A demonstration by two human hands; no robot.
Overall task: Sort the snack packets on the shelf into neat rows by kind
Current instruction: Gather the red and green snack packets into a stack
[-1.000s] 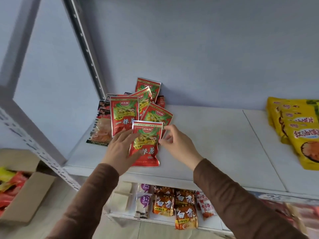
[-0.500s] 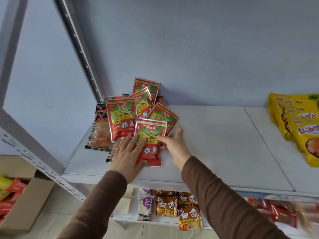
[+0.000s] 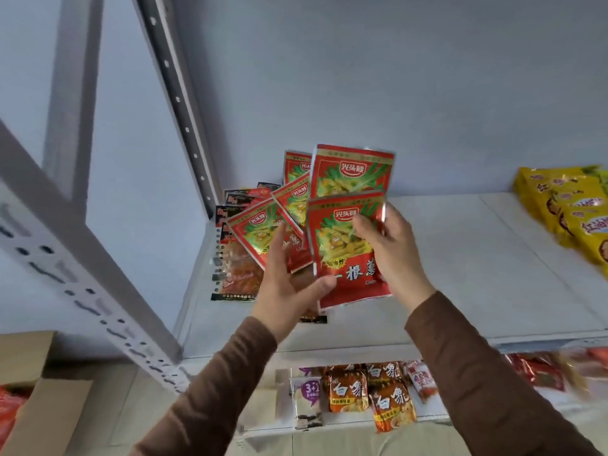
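My right hand (image 3: pixel 391 255) grips two red snack packets with green art, lifted off the white shelf (image 3: pixel 460 278). The front packet (image 3: pixel 342 268) overlaps the rear packet (image 3: pixel 352 169), which sticks up behind it. My left hand (image 3: pixel 289 291) is open with its fingers apart; the thumb touches the front packet's lower left corner. Its fingers lie over another red packet (image 3: pixel 253 235) in the loose pile at the shelf's back left corner. Dark and orange packets (image 3: pixel 237 274) lie under that pile.
Yellow packets (image 3: pixel 572 222) are stacked at the shelf's right end. A grey perforated upright (image 3: pixel 184 110) rises at the left. The lower shelf holds orange noodle packs (image 3: pixel 348 390) and red packets (image 3: pixel 539 373). A cardboard box (image 3: pixel 36 406) sits at the lower left.
My right hand has lifted two red packets off the shelf, one fanned above the other. My left hand has come off the packet it pressed down and now stands beside them.
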